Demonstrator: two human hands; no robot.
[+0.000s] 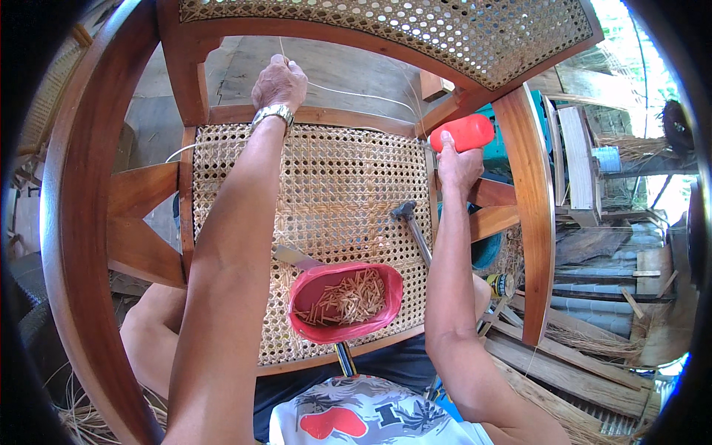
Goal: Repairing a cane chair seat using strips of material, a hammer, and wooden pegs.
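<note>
Before me is a wooden armchair (523, 200) with a woven cane seat (356, 178). My left hand (279, 83), with a watch at the wrist, is closed above the seat's back rail, pinching a thin cane strand (363, 96) that trails right toward the back right corner. My right hand (458, 167) is wrapped round a red plastic bottle (467, 133), tipped sideways, its narrow end toward that corner. Whether anything flows out cannot be seen. On the seat are a hammer (406, 212) and a red tub (395, 297) of short wooden pegs (348, 297).
A flat metal blade (295, 257) lies beside the tub, and a yellow-and-black tool handle (345, 360) sticks out at the seat's front edge. The chair's curved left arm (63, 200) and cane backrest (475, 37) surround my reach. Planks (578, 378) and cane bundles lie at right.
</note>
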